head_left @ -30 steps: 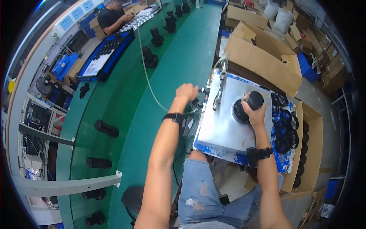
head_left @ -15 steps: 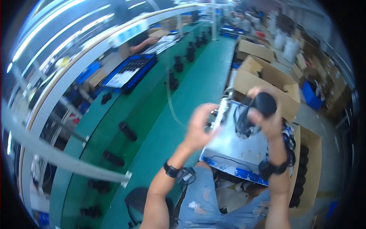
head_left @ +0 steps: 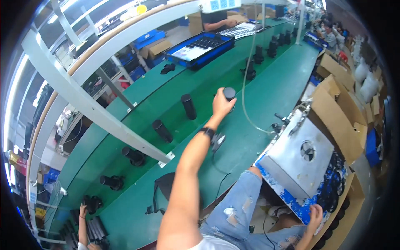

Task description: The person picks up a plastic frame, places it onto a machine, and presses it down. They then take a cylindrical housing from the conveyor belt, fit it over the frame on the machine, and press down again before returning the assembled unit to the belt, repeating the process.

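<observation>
My left hand [head_left: 223, 105], a dark watch on its wrist, is closed around a black cylindrical part [head_left: 229, 94] over the green conveyor belt [head_left: 258, 93]. The part's round end faces up. Down at the right, my right hand [head_left: 316, 217] is beside the chipped blue edge of the workstand [head_left: 295, 204]. Its fingers are loosely bent and apart, and I make out nothing in them. On the stand sits a silver metal fixture [head_left: 287, 156] with a round opening [head_left: 307, 151], with no part over it.
Several black cylinders, including one [head_left: 188, 106], line the belt's far side. A white post [head_left: 104, 125] slants across the left. Open cartons [head_left: 339, 121] and black rings [head_left: 333, 187] are at the right. A co-worker's hand [head_left: 83, 210] touches a part at lower left.
The black cylindrical part went from my right hand above the fixture to my left hand over the belt. My right hand dropped toward the stand's near edge. The view swung left.
</observation>
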`<state>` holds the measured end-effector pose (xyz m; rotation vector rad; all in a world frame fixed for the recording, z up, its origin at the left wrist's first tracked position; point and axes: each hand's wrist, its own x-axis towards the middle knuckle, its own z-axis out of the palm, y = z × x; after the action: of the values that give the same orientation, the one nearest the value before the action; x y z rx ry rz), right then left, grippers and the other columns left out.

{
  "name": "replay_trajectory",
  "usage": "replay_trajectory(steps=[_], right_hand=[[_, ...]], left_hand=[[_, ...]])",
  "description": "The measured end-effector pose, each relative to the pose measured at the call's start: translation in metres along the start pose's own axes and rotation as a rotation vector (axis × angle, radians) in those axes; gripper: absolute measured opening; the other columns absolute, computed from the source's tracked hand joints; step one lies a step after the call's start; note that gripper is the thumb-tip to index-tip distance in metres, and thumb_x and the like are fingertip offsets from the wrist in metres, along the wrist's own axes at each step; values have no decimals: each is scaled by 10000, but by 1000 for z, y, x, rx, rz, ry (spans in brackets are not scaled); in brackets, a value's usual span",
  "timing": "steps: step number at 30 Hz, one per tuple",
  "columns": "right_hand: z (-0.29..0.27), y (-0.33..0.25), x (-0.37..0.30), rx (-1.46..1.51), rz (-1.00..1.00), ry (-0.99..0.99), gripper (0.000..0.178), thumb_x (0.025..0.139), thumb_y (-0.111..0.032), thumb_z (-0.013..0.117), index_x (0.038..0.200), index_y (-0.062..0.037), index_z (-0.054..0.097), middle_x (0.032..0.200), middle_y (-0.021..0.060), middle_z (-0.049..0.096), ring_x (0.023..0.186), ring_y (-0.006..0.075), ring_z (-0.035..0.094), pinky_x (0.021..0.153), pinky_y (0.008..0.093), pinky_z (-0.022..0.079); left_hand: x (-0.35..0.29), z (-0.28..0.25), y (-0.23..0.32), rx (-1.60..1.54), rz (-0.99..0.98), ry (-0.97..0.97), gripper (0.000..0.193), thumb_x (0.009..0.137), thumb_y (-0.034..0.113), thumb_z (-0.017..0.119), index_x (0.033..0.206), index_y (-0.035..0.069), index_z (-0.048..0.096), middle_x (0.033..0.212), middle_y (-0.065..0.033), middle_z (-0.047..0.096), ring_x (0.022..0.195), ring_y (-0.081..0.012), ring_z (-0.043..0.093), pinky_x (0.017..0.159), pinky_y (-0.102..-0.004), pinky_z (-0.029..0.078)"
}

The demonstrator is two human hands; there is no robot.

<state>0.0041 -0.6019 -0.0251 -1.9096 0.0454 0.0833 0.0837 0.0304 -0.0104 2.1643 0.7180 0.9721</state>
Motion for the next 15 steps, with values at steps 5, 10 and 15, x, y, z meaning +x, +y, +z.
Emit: replay_trajectory(steps=[5,10,15], right_hand=[[-53,23,-31,-156,121,233,404,902,-138,575,1243,73,528,1198,170,574,1049,270,542,931,371,436],[-101,98,5,-251,163,163,325,922,-189,590,1179,9,567,1162,111,593,1036,193,552,906,288,413],[-92,122,44,-400,157,117,442,896,-182,618,1291,-27,494,1237,149,540,1115,227,535,930,333,429]], left_hand=[[37,33,-38,262,-136,28,664,708,251,783,1218,20,425,1109,-202,578,1041,-397,573,859,-479,490],[59,32,-58,299,-260,167,664,747,255,779,1222,-2,393,1139,-196,556,1032,-386,582,848,-456,506],[75,17,-73,418,-322,55,796,786,294,736,1333,-65,284,1204,-272,531,1062,-424,586,887,-469,501]])
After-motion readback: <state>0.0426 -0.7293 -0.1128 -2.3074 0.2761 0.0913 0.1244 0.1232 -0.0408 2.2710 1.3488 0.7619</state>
